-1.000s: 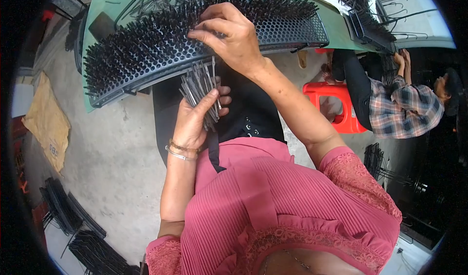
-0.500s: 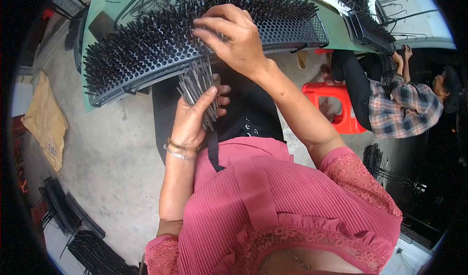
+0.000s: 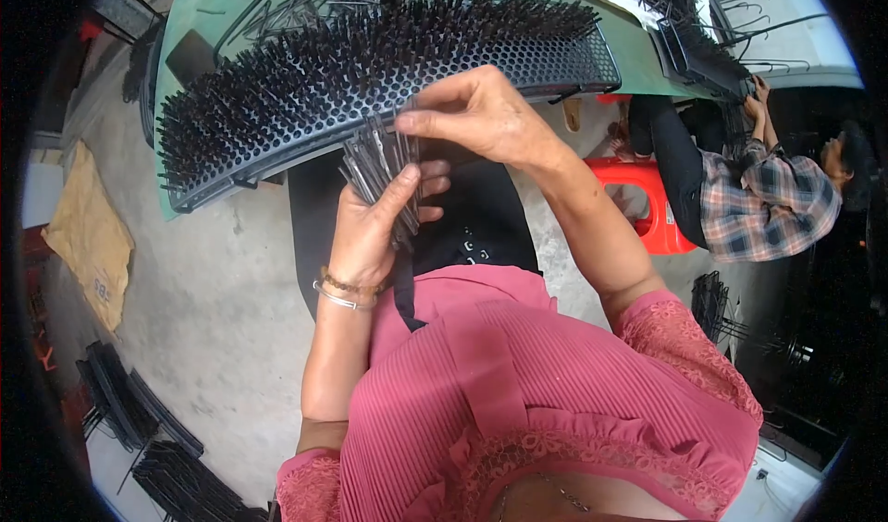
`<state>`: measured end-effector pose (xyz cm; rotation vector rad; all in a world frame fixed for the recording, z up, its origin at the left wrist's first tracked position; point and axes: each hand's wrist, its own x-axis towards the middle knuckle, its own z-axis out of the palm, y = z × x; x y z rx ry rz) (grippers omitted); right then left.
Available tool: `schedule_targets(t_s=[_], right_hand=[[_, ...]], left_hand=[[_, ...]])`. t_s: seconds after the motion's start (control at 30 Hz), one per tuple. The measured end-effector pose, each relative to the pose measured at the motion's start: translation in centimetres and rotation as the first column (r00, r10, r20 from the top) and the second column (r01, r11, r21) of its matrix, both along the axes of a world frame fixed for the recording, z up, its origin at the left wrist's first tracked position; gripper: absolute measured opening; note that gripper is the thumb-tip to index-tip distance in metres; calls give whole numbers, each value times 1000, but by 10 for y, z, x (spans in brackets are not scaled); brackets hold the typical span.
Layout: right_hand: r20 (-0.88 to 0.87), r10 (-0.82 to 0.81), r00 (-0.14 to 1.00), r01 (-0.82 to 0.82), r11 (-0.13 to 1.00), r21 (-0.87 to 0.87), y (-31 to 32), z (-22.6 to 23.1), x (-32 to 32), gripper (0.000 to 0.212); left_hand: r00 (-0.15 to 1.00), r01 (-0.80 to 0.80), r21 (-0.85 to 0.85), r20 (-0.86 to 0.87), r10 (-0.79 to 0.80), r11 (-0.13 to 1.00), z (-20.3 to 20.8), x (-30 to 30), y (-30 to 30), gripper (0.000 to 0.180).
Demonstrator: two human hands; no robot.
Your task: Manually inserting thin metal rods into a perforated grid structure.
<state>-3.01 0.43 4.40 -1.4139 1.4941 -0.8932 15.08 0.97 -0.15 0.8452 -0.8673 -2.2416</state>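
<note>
Green tabletop [image 3: 638,58], curved perforated black rack [image 3: 548,65] bristling with dark rods [image 3: 248,115]. Right hand [image 3: 504,126] and left hand [image 3: 363,226] meet at rod bundle [image 3: 372,165] beside rack: left clasps it under thumb; right thumb at upper tips, pinch impossible to tell.

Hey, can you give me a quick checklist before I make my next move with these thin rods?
1. Left hand gripping the bundle of rods: ok.
2. Right hand at the upper end of the bundle: ok.
3. One single rod pinched between right thumb and finger: cannot tell, they're too crowded there.
4. Unfilled holes in the black perforated tray: ok, plenty toward its right end.
5. Co-worker's hands clear of this tray: ok, they're off to the right.
</note>
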Motion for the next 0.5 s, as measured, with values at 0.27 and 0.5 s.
schedule_targets(t_s=[0.27,0.5], right_hand=[[151,-248,957,290,810,-510,-23,-1,-17,20],[-116,-378,918,181,662,-727,-37,-12,-7,17]], left_hand=[[999,-38,51,-10,38,998,-5,-14,-9,33],[999,-35,55,-4,35,998,-13,-13,-5,33]])
